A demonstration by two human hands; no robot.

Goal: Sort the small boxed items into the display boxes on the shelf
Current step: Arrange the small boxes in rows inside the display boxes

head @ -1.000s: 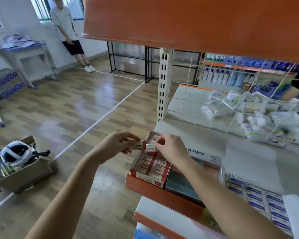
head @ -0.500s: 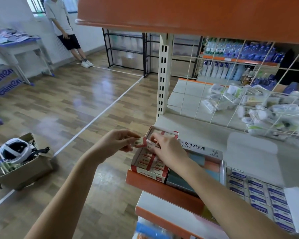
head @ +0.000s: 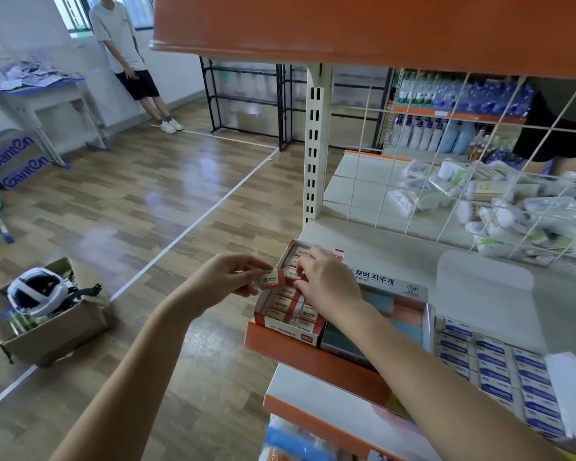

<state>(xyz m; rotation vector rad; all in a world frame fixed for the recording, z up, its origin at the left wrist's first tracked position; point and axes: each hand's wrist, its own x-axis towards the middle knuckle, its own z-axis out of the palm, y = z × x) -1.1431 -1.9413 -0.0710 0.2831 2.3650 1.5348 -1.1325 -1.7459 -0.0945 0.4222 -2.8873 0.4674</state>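
Boxed eraser [head: 272, 279], red and white with "2B" print, sits pinched in the left hand [head: 225, 281] just left of the red display box [head: 288, 324] at the shelf's [head: 373, 254] corner. Beyond that pinch, the right hand [head: 326, 284] presses curled fingertips onto another small box [head: 291, 273] in the display rows. Since the earlier frames, the right hand has sunk deeper among the rows.

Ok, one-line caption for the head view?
Left hand pinches a small red-and-white boxed eraser beside the red-and-white cardboard display box; right hand reaches inside.
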